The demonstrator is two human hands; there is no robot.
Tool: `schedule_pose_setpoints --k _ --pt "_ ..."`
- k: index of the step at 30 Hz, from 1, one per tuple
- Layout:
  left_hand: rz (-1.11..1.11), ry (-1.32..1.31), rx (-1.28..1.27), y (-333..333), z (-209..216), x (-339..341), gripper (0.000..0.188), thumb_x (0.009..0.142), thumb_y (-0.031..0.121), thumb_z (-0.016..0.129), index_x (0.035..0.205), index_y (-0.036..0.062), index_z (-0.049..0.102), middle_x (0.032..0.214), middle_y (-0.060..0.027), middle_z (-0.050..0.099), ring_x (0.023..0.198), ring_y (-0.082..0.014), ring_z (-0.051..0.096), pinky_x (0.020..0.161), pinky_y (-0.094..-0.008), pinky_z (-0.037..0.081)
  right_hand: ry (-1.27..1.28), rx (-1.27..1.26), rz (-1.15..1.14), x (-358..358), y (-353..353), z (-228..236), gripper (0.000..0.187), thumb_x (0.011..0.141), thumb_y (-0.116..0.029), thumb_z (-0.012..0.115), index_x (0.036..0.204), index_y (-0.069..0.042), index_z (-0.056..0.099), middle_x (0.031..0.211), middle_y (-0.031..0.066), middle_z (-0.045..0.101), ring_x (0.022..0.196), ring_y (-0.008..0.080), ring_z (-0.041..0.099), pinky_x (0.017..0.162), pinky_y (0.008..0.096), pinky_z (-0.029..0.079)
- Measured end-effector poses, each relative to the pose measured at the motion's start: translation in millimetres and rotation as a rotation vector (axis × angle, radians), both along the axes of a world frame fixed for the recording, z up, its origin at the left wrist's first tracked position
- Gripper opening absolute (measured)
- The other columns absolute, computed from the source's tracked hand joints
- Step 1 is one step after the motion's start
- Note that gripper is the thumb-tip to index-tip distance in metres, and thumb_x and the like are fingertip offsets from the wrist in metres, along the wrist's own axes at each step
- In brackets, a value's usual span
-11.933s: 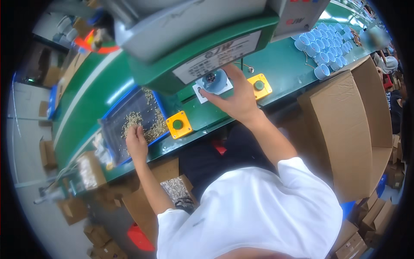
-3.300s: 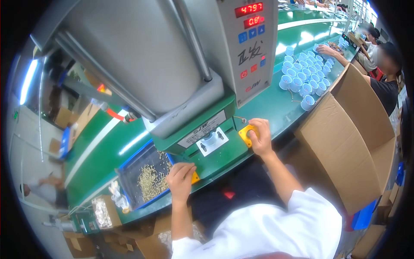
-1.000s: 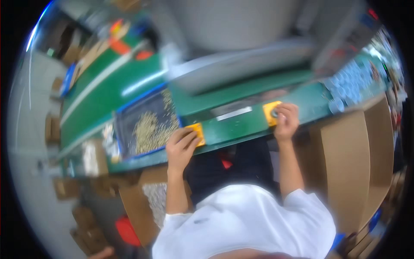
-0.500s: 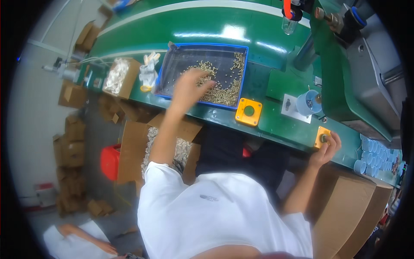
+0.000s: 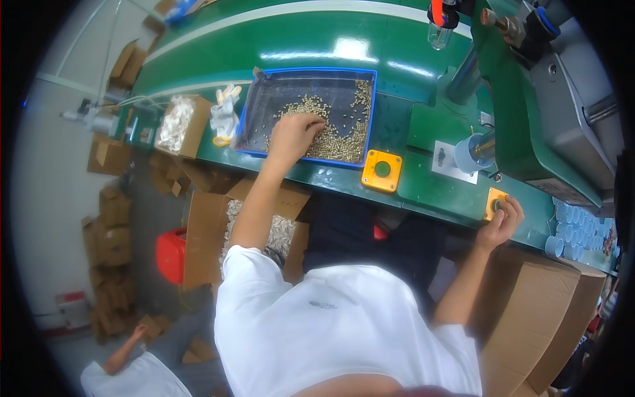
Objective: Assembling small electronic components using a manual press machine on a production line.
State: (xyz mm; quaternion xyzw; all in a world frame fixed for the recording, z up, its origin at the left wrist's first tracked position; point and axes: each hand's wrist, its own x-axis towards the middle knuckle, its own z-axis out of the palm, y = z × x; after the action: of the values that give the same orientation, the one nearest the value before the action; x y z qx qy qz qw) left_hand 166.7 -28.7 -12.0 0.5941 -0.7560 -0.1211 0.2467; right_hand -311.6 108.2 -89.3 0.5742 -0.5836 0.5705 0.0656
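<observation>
Inside the blue-rimmed shallow tray (image 5: 376, 99), my left hand (image 5: 296, 137) bends over a heap of small brass-coloured cylindrical pieces (image 5: 338, 147). Its thumb and fingertips are pinched together; whatever lies between them is too small to make out. Off to the right, my right hand (image 5: 501, 225) curls its fingers round the front of a yellow button box (image 5: 490, 204) at the bench edge, with fingertips on its dark button. Up from that hand stands a light-blue cup (image 5: 465, 156), and a metal shaft (image 5: 486, 143) of the machine reaches down into it.
A second yellow button box (image 5: 381, 171) sits by the tray. The green machine (image 5: 522, 112) overhangs the right side. Several blue cups (image 5: 572, 231) stand far right. A glove (image 5: 225, 119) and a carton of white scraps (image 5: 196, 129) lie left. Another person (image 5: 135, 370) is lower left.
My left hand's fingers have closed from spread to a pinch among the pieces. The machine's shaft has come down into the cup. My right hand stays at the button.
</observation>
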Motion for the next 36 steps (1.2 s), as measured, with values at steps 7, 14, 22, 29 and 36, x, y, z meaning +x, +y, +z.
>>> schedule_pose_setpoints --k 7,14,22,29,36 --pt "0.011 0.135 -0.114 -6.6 -4.5 -15.5 0.018 0.090 0.018 0.078 0.103 0.0042 0.081 0.091 -0.0174 0.077 0.081 -0.0305 0.077 0.074 -0.0361 0.058 -0.055 -0.015 -0.016 -7.1 1.5 -10.4 0.019 0.098 -0.014 0.057 0.101 0.001 0.067 0.121 0.0185 0.064 0.112 0.0326 0.060 0.101 0.0426 0.048" --pt "0.044 0.126 -0.123 -1.1 -16.1 -0.4 0.016 0.093 0.012 0.077 0.106 0.0020 0.079 0.093 -0.0167 0.078 0.078 -0.0219 0.075 0.072 -0.0309 0.056 0.037 -0.023 -0.052 9.6 -6.0 19.4 0.012 0.087 -0.010 0.063 0.093 -0.001 0.067 0.108 0.0159 0.069 0.102 0.0331 0.060 0.094 0.0416 0.047" --pt "0.005 0.139 -0.120 -5.2 -17.2 -4.0 0.013 0.095 0.008 0.074 0.106 0.0009 0.076 0.096 -0.0121 0.078 0.078 -0.0159 0.069 0.072 -0.0297 0.054 0.027 -0.038 -0.060 8.5 0.4 23.8 0.011 0.084 -0.009 0.065 0.092 -0.001 0.067 0.106 0.0142 0.070 0.100 0.0332 0.060 0.091 0.0410 0.047" --pt "-0.026 0.142 -0.135 -5.6 -20.4 -1.3 0.013 0.095 0.008 0.073 0.105 0.0004 0.076 0.098 -0.0125 0.077 0.082 -0.0190 0.071 0.074 -0.0310 0.054 0.029 -0.040 -0.053 8.2 -0.3 22.2 0.011 0.083 -0.008 0.065 0.092 -0.002 0.067 0.106 0.0140 0.070 0.100 0.0335 0.060 0.091 0.0417 0.048" --pt "-0.034 0.103 -0.142 -5.2 -14.3 -2.7 0.014 0.096 0.011 0.073 0.105 -0.0001 0.075 0.097 -0.0156 0.077 0.084 -0.0249 0.073 0.077 -0.0341 0.055 0.094 -0.008 -0.074 24.3 0.2 46.3 0.022 0.080 -0.010 0.071 0.100 -0.002 0.069 0.112 0.0153 0.068 0.102 0.0352 0.060 0.093 0.0435 0.048"
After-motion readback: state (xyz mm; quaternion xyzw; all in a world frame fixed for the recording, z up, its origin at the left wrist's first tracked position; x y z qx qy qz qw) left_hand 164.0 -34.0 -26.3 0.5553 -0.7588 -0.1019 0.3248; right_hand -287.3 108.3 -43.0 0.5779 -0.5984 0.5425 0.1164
